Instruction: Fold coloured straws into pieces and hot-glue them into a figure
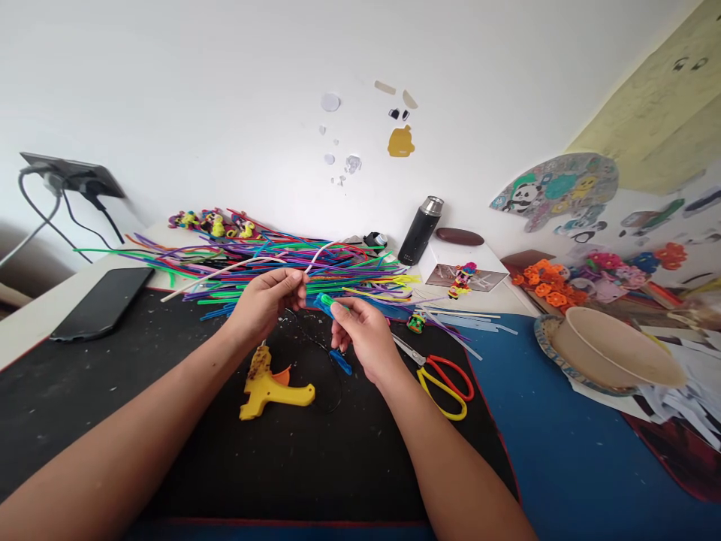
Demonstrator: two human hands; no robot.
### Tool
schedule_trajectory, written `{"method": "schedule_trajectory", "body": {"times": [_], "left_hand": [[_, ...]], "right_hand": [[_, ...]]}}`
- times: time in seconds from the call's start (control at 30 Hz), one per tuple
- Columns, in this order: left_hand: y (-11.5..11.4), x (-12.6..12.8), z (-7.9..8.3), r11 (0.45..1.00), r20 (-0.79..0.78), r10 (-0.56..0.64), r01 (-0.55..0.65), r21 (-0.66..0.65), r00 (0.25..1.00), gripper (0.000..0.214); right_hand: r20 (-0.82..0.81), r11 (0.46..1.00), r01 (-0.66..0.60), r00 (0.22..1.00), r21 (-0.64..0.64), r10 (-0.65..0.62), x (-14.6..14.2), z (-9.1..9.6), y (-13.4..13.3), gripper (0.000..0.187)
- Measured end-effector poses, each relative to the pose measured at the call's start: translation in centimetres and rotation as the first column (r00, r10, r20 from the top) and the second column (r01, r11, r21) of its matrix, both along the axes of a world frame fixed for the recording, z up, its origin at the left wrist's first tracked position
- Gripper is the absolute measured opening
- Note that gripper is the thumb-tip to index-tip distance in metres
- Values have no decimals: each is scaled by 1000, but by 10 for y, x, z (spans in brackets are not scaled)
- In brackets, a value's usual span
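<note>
My left hand pinches a white pipe cleaner between thumb and forefinger; one end rises past the fingertips. My right hand is closed on a small blue and green pipe-cleaner piece, just right of the left fingertips. A blue bit shows below the right fingers; whether it joins the held piece I cannot tell. Under the left hand lies a yellow hot glue gun on the black mat. Scissors with one red and one yellow handle rest beside my right wrist.
Behind my hands spreads a pile of colourful pipe cleaners. A phone lies at left. A black thermos and a white box stand at the back. To the right are a beige bowl and orange pipe-cleaner flowers.
</note>
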State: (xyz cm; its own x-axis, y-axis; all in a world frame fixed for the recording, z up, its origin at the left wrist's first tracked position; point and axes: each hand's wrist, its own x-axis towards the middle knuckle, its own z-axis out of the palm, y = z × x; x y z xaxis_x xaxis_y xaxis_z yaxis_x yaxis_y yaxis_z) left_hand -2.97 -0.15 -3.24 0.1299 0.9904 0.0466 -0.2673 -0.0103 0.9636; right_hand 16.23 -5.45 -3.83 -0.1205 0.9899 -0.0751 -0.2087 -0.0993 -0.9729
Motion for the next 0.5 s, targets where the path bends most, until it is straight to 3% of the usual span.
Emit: {"method": "schedule_trajectory", "body": {"times": [0.2,0.37,0.5], "left_hand": [[-1,0,2,999,-85,-34,34,-1,996,40],[-3,0,3,996,-63,-89,90,12,994,46],[-3,1,5,998,-41,-39,41,51,998,60]], "right_hand": [[8,1000,-12,1000,-8,13,0,1,-1,47],[10,1000,-15,1000,-4,15,0,0,0,48],[24,1000,-18,1000,0,18,0,0,0,48]]}}
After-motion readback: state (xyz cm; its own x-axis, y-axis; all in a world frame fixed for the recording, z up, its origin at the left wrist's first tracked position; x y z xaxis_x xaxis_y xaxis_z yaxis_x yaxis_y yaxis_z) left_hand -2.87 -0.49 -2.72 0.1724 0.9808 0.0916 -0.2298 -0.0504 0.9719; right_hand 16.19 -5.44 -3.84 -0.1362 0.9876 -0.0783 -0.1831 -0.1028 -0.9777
